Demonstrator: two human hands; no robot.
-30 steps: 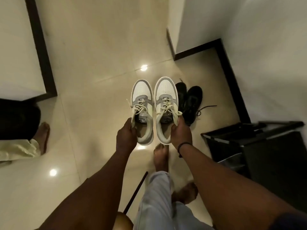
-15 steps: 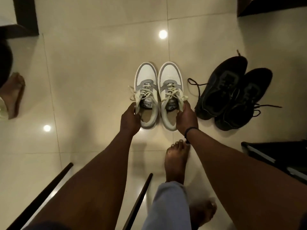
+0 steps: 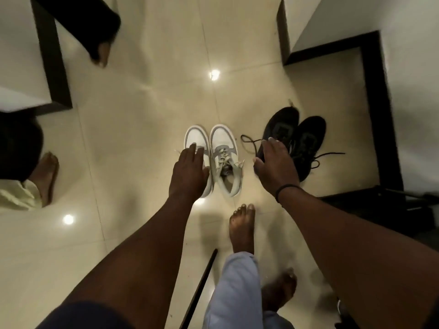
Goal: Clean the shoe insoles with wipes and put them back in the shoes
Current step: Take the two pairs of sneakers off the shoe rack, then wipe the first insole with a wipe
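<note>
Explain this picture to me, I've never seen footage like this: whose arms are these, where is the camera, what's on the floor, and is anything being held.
There is no machine here. A person wears a camera on the head, looking down, so the two arms reaching in from the bottom are their own. The left hand hovers over the left shoe of a pair of white and grey sneakers, hiding part of it. The right hand is spread open above the black shoes beside them. Both hands are open and hold nothing. Both pairs stand on the shiny tiled floor. The bare foot below is the wearer's. At the left edge another person's foot shows. No wipes are in view.
</note>
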